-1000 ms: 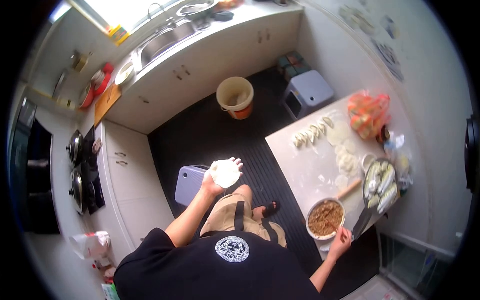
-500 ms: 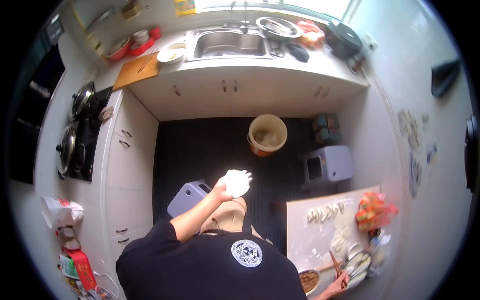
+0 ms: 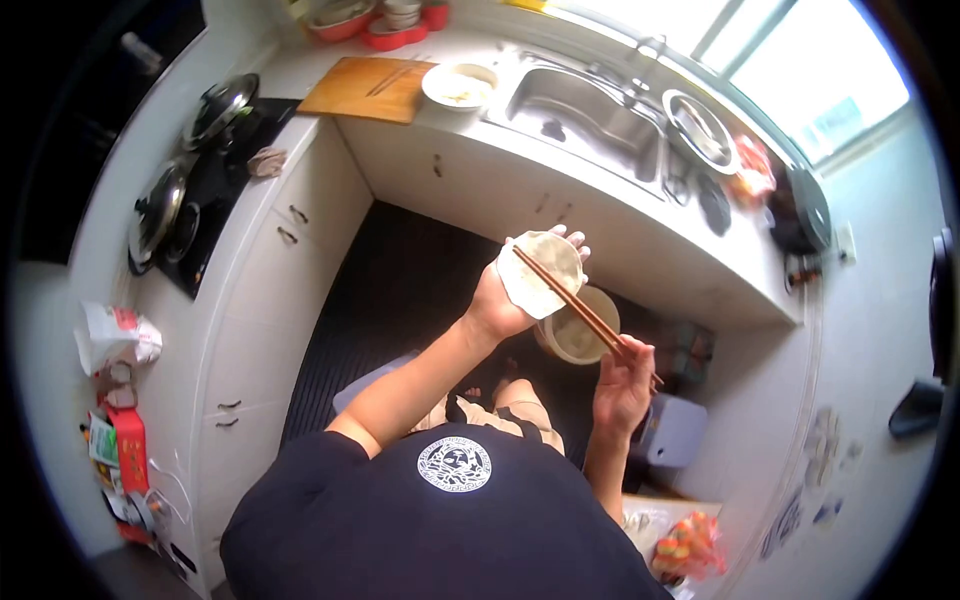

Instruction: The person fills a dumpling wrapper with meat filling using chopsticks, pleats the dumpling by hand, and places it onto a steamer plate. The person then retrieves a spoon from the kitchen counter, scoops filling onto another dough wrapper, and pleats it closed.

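My left hand [image 3: 492, 303] is held up in front of me, palm upward, with a round dumpling wrapper [image 3: 553, 255] spread across it. The fingertips show beyond the wrapper's far edge. In my right hand [image 3: 622, 398] is a pair of brown chopsticks [image 3: 592, 319], pinched near their rear ends. Their front ends lie across the wrapper; whether they press on it I cannot tell. No filling can be made out on the wrapper.
Below my hands a bucket [image 3: 578, 345] stands on the dark floor, near a grey-purple stool [image 3: 672, 432]. A sink [image 3: 590, 110], white bowl [image 3: 460, 88] and wooden board [image 3: 365, 88] line the counter. At lower right, an orange-red plastic bag [image 3: 690, 545] sits on the work board.
My right hand has come up from the filling bowl at lower right, bringing the chopsticks over the wrapper. My left hand has risen slightly with the wrapper. The view has turned.
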Demonstrator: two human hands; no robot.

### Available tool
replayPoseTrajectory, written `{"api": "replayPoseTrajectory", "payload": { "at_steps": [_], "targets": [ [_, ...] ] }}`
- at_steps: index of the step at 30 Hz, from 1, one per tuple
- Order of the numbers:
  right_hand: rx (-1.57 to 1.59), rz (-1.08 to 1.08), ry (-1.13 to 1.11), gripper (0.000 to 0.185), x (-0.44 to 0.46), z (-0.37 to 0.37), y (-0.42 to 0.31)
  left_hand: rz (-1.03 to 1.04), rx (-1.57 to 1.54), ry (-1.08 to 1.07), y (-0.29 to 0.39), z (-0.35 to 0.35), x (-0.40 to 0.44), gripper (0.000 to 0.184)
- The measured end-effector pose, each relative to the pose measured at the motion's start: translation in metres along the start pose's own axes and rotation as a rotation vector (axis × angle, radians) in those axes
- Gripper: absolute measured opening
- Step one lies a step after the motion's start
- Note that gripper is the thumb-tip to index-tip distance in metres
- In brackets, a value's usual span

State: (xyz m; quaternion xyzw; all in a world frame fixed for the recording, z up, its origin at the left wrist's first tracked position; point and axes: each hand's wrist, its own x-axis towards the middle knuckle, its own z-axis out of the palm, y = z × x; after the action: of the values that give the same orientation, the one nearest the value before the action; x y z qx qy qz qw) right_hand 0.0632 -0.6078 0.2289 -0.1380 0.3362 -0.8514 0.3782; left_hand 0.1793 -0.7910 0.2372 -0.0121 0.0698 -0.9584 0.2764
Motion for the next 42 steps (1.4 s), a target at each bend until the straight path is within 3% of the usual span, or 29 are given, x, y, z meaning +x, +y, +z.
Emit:
{"api": "replayPoseTrajectory", "payload": {
  "at_steps": [6, 12, 17, 18, 21, 22, 23, 24, 26, 29, 31, 36, 38, 42],
  "targets": [
    [-0.084, 0.154, -0.089, 0.027, 0.104, 0.027, 0.054, 0.274, 0.021, -0.043, 0.075, 0.008, 0.041, 0.044],
    [-0.332, 0.166, -0.191, 0.023, 0.223, 0.054, 0.042, 0.517, 0.031, -0.022, 0.153, 0.012, 0.09, 0.042],
    [-0.354, -0.039, -0.379, 0.023, 0.304, 0.095, 0.055, 0.694, 0.04, -0.018, 0.202, 0.028, 0.111, 0.043],
    [-0.668, -0.205, -0.459, 0.019, 0.316, 0.104, 0.065, 0.711, 0.029, 0.002, 0.208, 0.028, 0.116, 0.043],
    [-0.837, -0.584, -0.872, 0.011, 0.328, 0.159, 0.092, 0.738, 0.035, 0.054, 0.223, 0.019, 0.133, 0.043],
    [-0.858, -0.567, -1.058, 0.014, 0.333, 0.164, 0.106, 0.668, 0.033, -0.057, 0.227, 0.016, 0.135, 0.043],
    [-0.819, -0.577, -1.054, 0.019, 0.33, 0.17, 0.104, 0.687, 0.05, -0.01, 0.223, 0.019, 0.134, 0.043],
    [-0.845, -0.767, -1.263, 0.022, 0.337, 0.183, 0.117, 0.708, 0.067, 0.04, 0.231, 0.017, 0.136, 0.043],
    [-0.856, -0.793, -1.469, 0.025, 0.345, 0.195, 0.144, 0.716, 0.002, 0.154, 0.254, 0.018, 0.139, 0.043],
    [-0.914, -0.731, -1.641, 0.025, 0.37, 0.206, 0.169, 0.716, 0.002, 0.06, 0.316, 0.002, 0.137, 0.041],
    [-0.922, -0.686, -1.679, 0.026, 0.385, 0.227, 0.176, 0.777, -0.004, 0.189, 0.359, 0.011, 0.138, 0.04],
    [-0.923, -0.663, -1.565, 0.022, 0.421, 0.295, 0.218, 0.876, -0.086, 0.177, 0.504, 0.016, 0.126, 0.04],
    [-1.007, -0.692, -1.428, 0.017, 0.44, 0.326, 0.259, 0.923, -0.004, 0.18, 0.554, 0.036, 0.118, 0.033],
    [-1.195, -0.74, -1.348, 0.02, 0.488, 0.377, 0.397, 0.989, 0.11, 0.17, 0.637, 0.063, 0.097, 0.039]
  ]
}}
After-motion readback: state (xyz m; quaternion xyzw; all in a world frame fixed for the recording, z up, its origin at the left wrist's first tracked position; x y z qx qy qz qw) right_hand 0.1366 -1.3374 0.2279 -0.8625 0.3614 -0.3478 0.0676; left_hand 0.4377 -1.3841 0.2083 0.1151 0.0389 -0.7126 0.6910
